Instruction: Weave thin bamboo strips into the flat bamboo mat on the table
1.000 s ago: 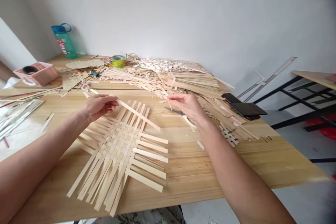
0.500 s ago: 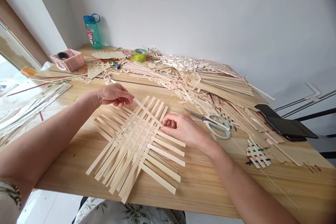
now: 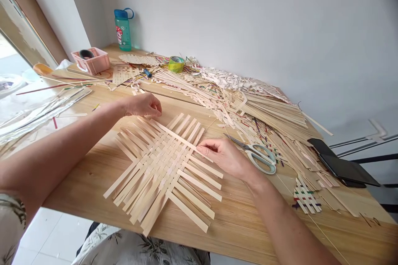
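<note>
A woven mat of pale flat strips [image 3: 164, 155] lies on the table, its loose ends spread out on all sides. One pale strip [image 3: 177, 136] runs across the mat's far edge, over the upright ends there. My right hand [image 3: 220, 153] pinches this strip near its right end, thumb and forefinger closed on it. Just above the strip's left end is my left hand [image 3: 144, 104], its fingers curled together and no strip visible in them. Right of the mat, scissors [image 3: 256, 155] with pale handles lie with their blades pointing left.
Loose strips and shavings [image 3: 217, 95] are heaped along the back. A small woven piece [image 3: 306, 196] and a black phone-like device [image 3: 345, 165] lie at right. Behind stand a teal bottle [image 3: 123, 31], a pink basket [image 3: 101, 64] and a tape roll [image 3: 176, 64].
The strip has come down from a slant above the mat to lie along its far edge. My left hand has let go of its end; my right hand still pinches the strip.
</note>
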